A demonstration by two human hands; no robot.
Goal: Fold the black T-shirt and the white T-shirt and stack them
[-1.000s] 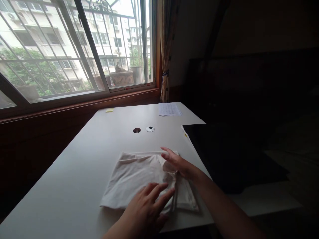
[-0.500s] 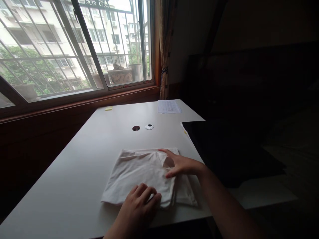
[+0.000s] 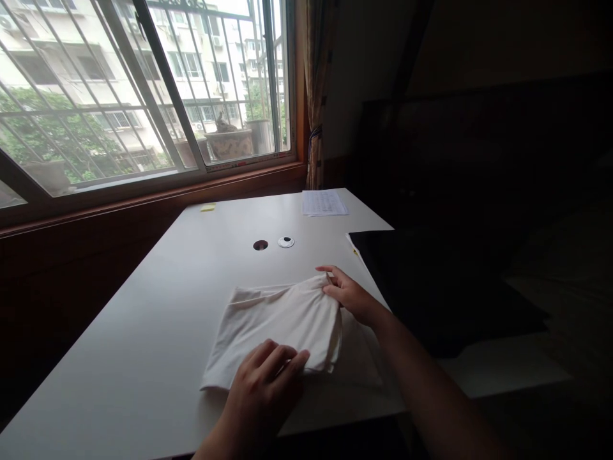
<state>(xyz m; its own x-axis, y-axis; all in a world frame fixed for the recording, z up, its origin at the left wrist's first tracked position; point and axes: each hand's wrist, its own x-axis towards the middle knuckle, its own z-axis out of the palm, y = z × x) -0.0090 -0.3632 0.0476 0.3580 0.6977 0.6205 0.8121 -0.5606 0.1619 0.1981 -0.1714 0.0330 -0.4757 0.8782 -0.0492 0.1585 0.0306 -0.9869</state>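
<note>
A folded white cloth (image 3: 272,326) with soft creases lies on the white table. Its far right corner is raised a little, pinched between the thumb and fingers of my right hand (image 3: 347,294). At the near edge, my left hand (image 3: 268,383) has its fingers bent over the fabric and closed on it; its thumb and fingertips are partly hidden. The right part of the cloth stands off the table, with a shadow beneath it.
The white table (image 3: 158,319) has an open round hole (image 3: 260,245) and a round cover (image 3: 286,243) beside it. Printed paper (image 3: 324,202) and yellow notes (image 3: 207,207) lie at the back. Dark fabric (image 3: 431,287) covers the right side. A barred window (image 3: 143,96) is behind.
My right hand has taken hold of the cloth's far right corner and raised it, moving away from me. The cloth's right side has lifted; my left hand stays at the near edge.
</note>
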